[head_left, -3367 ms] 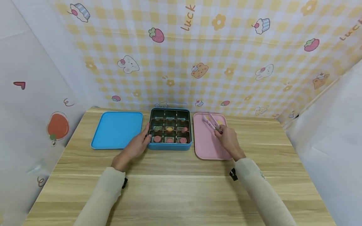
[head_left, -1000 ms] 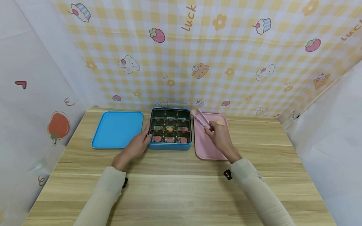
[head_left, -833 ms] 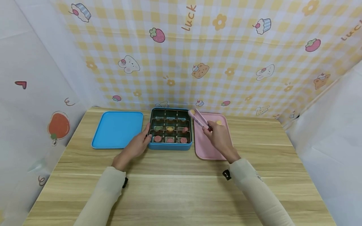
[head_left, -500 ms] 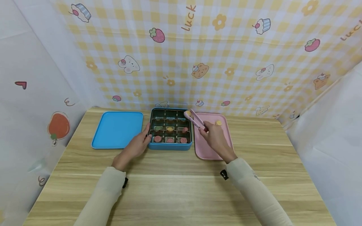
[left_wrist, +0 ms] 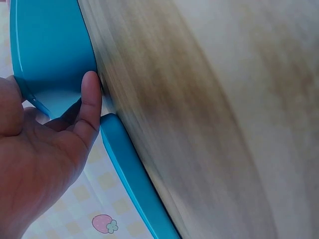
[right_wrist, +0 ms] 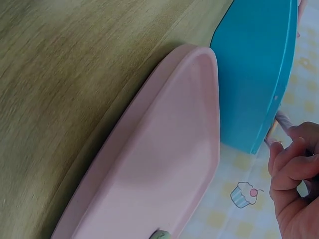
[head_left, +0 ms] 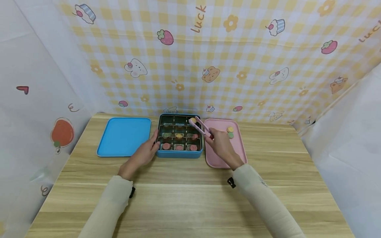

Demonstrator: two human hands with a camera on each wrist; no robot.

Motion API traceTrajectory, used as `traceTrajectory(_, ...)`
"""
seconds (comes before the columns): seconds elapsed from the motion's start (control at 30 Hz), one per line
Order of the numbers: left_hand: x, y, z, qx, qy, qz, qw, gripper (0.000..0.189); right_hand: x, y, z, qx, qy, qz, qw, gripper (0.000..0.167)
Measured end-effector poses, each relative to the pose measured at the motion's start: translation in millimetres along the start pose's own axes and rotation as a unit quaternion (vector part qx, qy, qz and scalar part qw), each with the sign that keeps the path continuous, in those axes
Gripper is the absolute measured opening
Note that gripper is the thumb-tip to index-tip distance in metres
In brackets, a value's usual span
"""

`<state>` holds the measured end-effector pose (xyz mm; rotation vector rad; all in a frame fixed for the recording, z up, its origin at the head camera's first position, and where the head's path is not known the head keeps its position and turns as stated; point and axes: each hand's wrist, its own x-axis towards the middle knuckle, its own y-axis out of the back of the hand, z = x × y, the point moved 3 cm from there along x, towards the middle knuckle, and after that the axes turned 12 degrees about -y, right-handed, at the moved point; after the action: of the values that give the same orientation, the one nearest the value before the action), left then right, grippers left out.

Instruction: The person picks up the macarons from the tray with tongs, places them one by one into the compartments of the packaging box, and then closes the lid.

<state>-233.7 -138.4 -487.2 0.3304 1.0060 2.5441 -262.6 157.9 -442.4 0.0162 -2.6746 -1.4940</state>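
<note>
My right hand grips a pair of pale pink-purple tongs. Their tips pinch a small round yellow cookie-like piece over the back right compartment of a blue box. Small round pieces lie in this box's dark divided insert: a green one, a yellow one and a red one in the middle row, reddish ones in the front row. My left hand rests against the box's left side with fingers extended. In the right wrist view, the box wall mostly hides the tongs.
To the right of the box, a pink tray carries a yellow piece and a green piece. On the left lies a shallow blue tray or lid. A checked cloth hangs behind the wooden table.
My right hand has carried the tongs and the yellow piece left from the pink tray to over the box's back right compartment. The tray's green piece has come into sight. My left hand stays put.
</note>
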Motion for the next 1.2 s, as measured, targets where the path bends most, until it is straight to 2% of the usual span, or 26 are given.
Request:
traceTrajectory(0.5,0.3,0.1,-0.8,-0.004,-0.003,0.001,1.0000,0.062,2.7,-4.6,-3.5,-0.001,-0.018,-0.022,0.9996,0.014)
traceTrajectory(1.2,-1.0,0.0,-0.6,-0.007,0.000,0.004,1.0000,0.062,2.5,-5.3,-3.7,-0.003,-0.020,-0.024,0.9995,0.014)
